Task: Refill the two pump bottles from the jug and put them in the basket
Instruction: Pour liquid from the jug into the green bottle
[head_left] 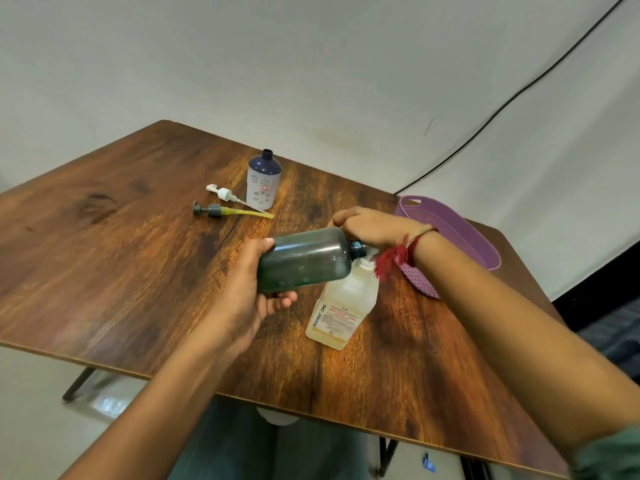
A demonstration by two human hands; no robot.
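Pump heads: the grey pump head (211, 210) and the white pump head (223, 192) lie on the wooden table (138, 237) beyond our left grip, which leaves both necks free for pouring.
Left hand: our left hand (249, 289) wraps the base of the dark green bottle (304, 259), fingers beneath and thumb on top.
Second bottle: the white-and-blue bottle (264, 181) stands upright and uncapped, well beyond that grip.
Axis: the green bottle is held near level in the air. Its open neck points right, away from the grip, above the jug (343, 306).
Right hand: our right hand (370, 226) curls down just past the neck; we cannot tell what it closes on.
Basket: the purple basket (467, 233) sits beyond the right wrist.
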